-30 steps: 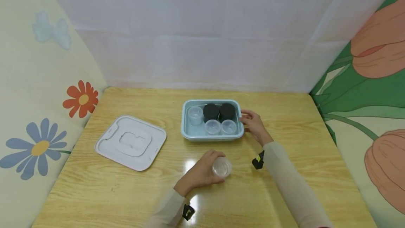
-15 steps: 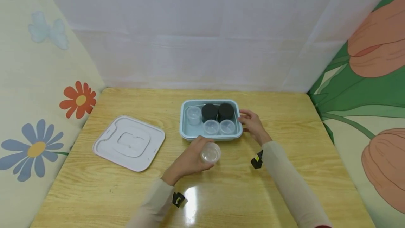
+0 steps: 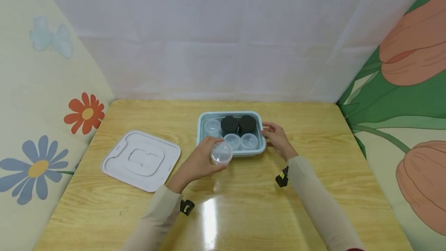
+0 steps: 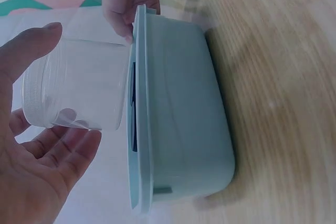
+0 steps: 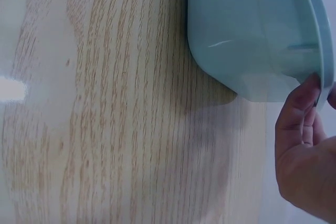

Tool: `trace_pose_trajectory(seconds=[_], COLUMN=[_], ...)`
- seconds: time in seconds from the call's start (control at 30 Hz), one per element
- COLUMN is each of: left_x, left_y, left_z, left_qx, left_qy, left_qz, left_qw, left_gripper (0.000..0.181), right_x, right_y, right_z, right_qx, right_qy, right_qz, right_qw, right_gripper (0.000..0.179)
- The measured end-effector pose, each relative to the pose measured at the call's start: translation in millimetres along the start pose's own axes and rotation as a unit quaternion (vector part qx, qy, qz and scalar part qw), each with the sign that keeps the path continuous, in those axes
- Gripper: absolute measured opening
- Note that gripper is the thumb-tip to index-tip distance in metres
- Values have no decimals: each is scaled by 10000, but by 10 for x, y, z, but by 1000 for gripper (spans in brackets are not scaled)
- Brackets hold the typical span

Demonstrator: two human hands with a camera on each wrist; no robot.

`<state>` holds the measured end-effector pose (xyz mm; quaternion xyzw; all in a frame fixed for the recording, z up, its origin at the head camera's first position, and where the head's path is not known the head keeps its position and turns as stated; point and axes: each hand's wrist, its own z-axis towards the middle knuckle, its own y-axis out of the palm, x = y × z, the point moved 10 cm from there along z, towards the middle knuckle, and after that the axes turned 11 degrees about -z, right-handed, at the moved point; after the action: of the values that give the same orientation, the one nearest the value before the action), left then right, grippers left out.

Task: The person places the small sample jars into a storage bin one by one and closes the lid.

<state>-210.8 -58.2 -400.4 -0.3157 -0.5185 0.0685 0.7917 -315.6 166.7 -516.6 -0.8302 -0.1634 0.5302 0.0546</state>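
While the right hand (image 3: 277, 138) steadies the tray (image 3: 230, 153), the jar (image 3: 221, 153) has reached its rim.

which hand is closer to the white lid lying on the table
Left. The left hand, holding a clear jar at the box's front left corner, is just right of the lid. The right hand is beyond the box.

Glossy wooden table (image 3: 313, 189), pale blue tray (image 3: 259, 151) near middle, white lid (image 3: 141, 160) left
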Motion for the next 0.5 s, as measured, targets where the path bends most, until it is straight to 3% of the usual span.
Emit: trace_pose_trajectory(seconds=[0.2, 0.5], left_x=[7, -123], left_y=[-93, -254], left_z=[98, 273], left_qx=[6, 283], left_qy=[62, 80], left_qz=[-16, -195], left_qw=[10000, 9994], left_gripper=[66, 65], right_x=[-14, -14], right_y=[-4, -13], right_z=[-7, -5], right_qx=[22, 19], right_qy=[-21, -17], right_qz=[-36, 3], right_qw=[10000, 10000], right_gripper=[44, 44])
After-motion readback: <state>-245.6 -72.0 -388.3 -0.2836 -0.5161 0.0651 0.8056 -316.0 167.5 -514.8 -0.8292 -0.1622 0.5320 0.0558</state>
